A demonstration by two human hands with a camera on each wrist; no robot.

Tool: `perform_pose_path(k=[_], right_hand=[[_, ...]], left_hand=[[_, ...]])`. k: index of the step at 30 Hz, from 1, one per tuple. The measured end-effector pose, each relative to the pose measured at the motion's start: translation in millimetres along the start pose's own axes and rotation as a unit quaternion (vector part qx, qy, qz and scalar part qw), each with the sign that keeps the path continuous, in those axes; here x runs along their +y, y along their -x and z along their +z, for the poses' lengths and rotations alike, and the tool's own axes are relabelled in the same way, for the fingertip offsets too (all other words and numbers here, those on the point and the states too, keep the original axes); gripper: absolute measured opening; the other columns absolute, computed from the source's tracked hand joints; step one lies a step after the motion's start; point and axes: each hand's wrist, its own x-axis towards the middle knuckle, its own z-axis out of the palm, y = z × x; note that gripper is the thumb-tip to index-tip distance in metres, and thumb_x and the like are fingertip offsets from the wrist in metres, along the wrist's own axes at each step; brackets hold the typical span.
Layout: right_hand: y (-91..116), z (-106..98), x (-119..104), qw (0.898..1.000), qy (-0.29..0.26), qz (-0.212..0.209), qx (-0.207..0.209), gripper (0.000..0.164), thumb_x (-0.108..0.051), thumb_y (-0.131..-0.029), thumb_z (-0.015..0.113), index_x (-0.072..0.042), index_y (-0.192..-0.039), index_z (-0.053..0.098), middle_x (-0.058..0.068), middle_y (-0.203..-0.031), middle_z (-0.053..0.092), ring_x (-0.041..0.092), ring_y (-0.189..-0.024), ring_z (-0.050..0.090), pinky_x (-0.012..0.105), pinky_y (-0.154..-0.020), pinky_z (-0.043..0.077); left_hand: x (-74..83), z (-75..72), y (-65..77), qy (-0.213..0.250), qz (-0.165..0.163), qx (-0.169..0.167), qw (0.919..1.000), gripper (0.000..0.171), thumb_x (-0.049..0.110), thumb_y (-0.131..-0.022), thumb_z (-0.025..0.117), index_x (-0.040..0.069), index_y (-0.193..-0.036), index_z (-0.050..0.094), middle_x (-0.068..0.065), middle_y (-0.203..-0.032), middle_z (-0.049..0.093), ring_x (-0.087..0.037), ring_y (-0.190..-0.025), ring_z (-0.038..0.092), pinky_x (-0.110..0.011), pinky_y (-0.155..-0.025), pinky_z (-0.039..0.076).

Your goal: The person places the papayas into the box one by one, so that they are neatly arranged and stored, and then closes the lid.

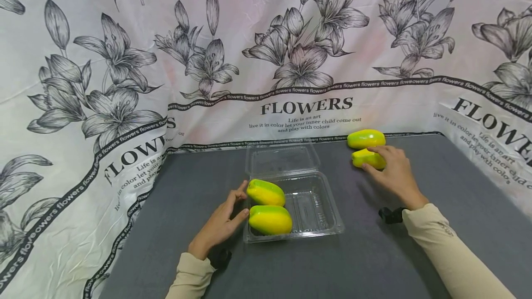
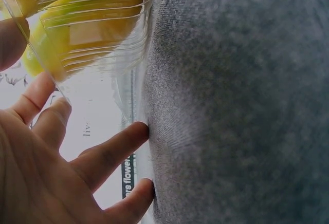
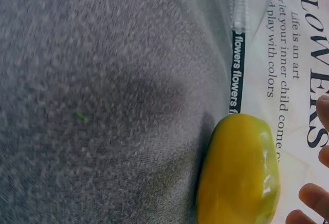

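Note:
A clear plastic clamshell box (image 1: 332, 206) lies opened on the table, two green-and-yellow papayas side by side in its left half: a farther papaya (image 1: 266, 193) and a nearer papaya (image 1: 271, 219). My left hand (image 1: 222, 218) rests at the box's left side, fingers spread. In the left wrist view, some fingertips (image 2: 43, 88) meet the box rim while others reach down to the cloth. To the right, my right hand (image 1: 392, 170) reaches over a third papaya (image 1: 367, 158). The right wrist view has its fingers (image 3: 314, 199) loosely extended above a papaya (image 3: 239, 172), with a gap between.
Just behind the papaya under my right hand lies another papaya (image 1: 366, 139), near the back edge. The clear lid (image 1: 282, 158) leans back behind the box. Grey cloth (image 1: 299, 266) covers the table, and a flower-printed curtain (image 1: 208, 119) hangs around its back and sides.

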Motion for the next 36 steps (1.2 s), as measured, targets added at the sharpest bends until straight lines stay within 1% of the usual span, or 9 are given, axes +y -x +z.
perform_pose_path(k=[4, 9, 13, 18, 22, 29, 36], right_hand=[[-1.8, 2.1, 3.4, 1.000, 0.005, 0.006, -0.014, 0.052, -0.021, -0.089, 0.077, 0.004, -0.131, 0.060, 0.034, -0.134, 0.055, 0.057, -0.121, 0.042, 0.074, -0.093, 0.030], [-3.0, 6.0, 11.5, 1.000, 0.016, 0.001, -0.010, 0.053, -0.019, -0.087, 0.078, 0.003, -0.131, 0.061, 0.035, -0.133, 0.055, 0.057, -0.120, 0.043, 0.074, -0.092, 0.030], [-3.8, 8.2, 18.9, 1.000, 0.026, 0.001, -0.011, 0.054, -0.019, -0.086, 0.079, 0.003, -0.133, 0.060, 0.035, -0.135, 0.053, 0.058, -0.121, 0.042, 0.074, -0.091, 0.030], [-5.7, 8.5, 24.9, 0.999, 0.040, 0.007, -0.030, 0.060, -0.021, -0.086, 0.079, 0.002, -0.137, 0.057, 0.036, -0.140, 0.049, 0.059, -0.124, 0.040, 0.072, -0.088, 0.031], [-7.9, 7.7, 27.4, 0.998, 0.048, 0.014, -0.046, 0.065, -0.021, -0.086, 0.080, 0.002, -0.141, 0.054, 0.037, -0.144, 0.046, 0.061, -0.126, 0.038, 0.074, -0.089, 0.031], [-14.0, 9.0, 31.8, 0.996, 0.058, 0.022, -0.064, 0.066, -0.020, -0.087, 0.080, 0.002, -0.143, 0.052, 0.039, -0.148, 0.041, 0.063, -0.128, 0.034, 0.074, -0.090, 0.030], [-19.1, 9.8, 36.2, 0.995, 0.059, 0.021, -0.082, 0.067, -0.020, -0.088, 0.079, 0.002, -0.144, 0.051, 0.039, -0.148, 0.039, 0.063, -0.128, 0.034, 0.073, -0.090, 0.029]], left_hand=[[0.7, -0.5, 0.0, 0.001, 0.000, 0.000, 1.0000, 0.035, 0.041, -0.107, 0.052, 0.016, -0.130, 0.043, 0.013, -0.170, 0.015, -0.023, -0.154, 0.031, -0.057, -0.120, 0.032], [1.7, -0.7, 0.3, 0.007, 0.001, 0.000, 1.0000, 0.035, 0.039, -0.106, 0.053, 0.016, -0.130, 0.043, 0.013, -0.170, 0.015, -0.023, -0.155, 0.030, -0.057, -0.121, 0.031], [2.5, -0.7, 0.8, 0.014, 0.007, 0.000, 0.9999, 0.035, 0.037, -0.106, 0.053, 0.014, -0.131, 0.042, 0.009, -0.171, 0.016, -0.025, -0.154, 0.031, -0.058, -0.120, 0.031], [3.2, -1.4, 1.4, 0.015, 0.001, -0.003, 0.9999, 0.036, 0.038, -0.106, 0.053, 0.014, -0.131, 0.042, 0.011, -0.171, 0.015, -0.023, -0.155, 0.030, -0.057, -0.121, 0.031], [3.2, -1.6, 1.0, 0.011, -0.004, -0.005, 0.9999, 0.037, 0.040, -0.106, 0.052, 0.014, -0.132, 0.042, 0.013, -0.170, 0.014, -0.022, -0.155, 0.030, -0.055, -0.121, 0.032], [3.4, -1.4, 0.3, 0.012, 0.009, -0.004, 0.9999, 0.036, 0.037, -0.107, 0.052, 0.013, -0.132, 0.042, 0.006, -0.171, 0.015, -0.029, -0.154, 0.031, -0.060, -0.119, 0.032], [2.7, -2.0, 0.8, 0.009, -0.007, -0.008, 0.9999, 0.037, 0.041, -0.107, 0.051, 0.015, -0.132, 0.042, 0.014, -0.171, 0.013, -0.024, -0.154, 0.031, -0.057, -0.121, 0.032]])
